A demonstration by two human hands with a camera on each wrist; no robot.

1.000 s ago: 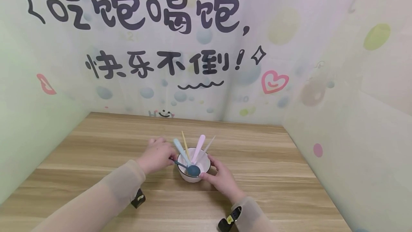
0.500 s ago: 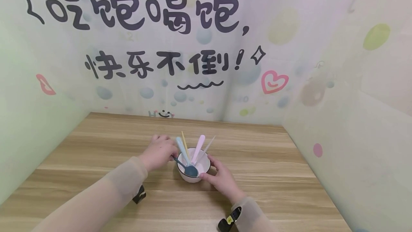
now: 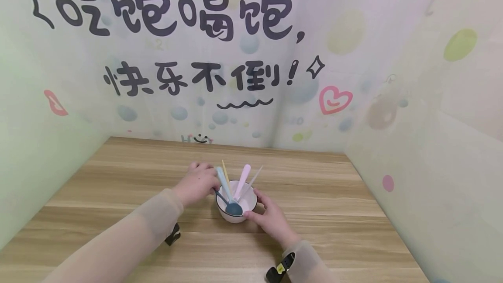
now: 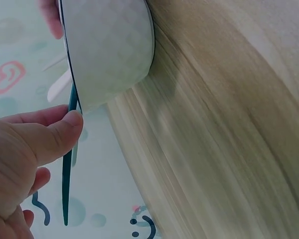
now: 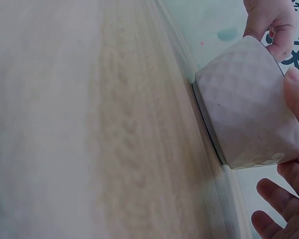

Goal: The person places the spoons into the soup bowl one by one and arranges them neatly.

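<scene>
My left hand point(image 3: 198, 183) pinches the handle of a dark teal spoon point(image 3: 234, 208) between thumb and forefinger, at the left rim of a white bowl point(image 3: 232, 219). The spoon's head lies inside the bowl near its front rim. In the left wrist view, the handle's tail point(image 4: 66, 191) sticks out below the thumb. My right hand point(image 3: 273, 221) holds the bowl from the right, thumb at the front of the rim and fingers behind. The right wrist view shows the bowl's faceted side point(image 5: 246, 107) standing on the table.
A light blue handle point(image 3: 223, 181), a yellow stick point(image 3: 225, 170), a pink handle point(image 3: 244, 177) and a thin pale stick point(image 3: 256, 174) lean out of the bowl. Beneath is a wood-grain table point(image 3: 334, 213), with a printed curtain wall point(image 3: 251, 130) behind and walls on both sides.
My left hand has moved slightly right, closer to the bowl. The teal spoon's head has shifted a little left and its handle stands steeper. The light blue handle has tipped right. The right hand keeps still.
</scene>
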